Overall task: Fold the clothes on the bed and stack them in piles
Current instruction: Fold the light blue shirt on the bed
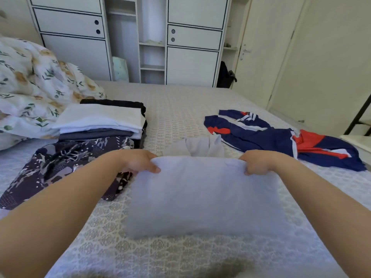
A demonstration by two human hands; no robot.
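Note:
A pale grey garment lies folded into a rectangle on the bed in front of me. My left hand grips its far left corner and my right hand grips its far right corner. Part of the same garment sticks out crumpled beyond the fold. A pile of folded clothes, white on top with dark pieces under it, stands at the left. A dark patterned garment lies spread in front of that pile. A navy, red and white garment lies unfolded at the right.
A floral duvet is bunched at the far left of the bed. A white wardrobe with open shelves stands behind the bed. A cream door is at the right, and a dark bag sits on the floor by it.

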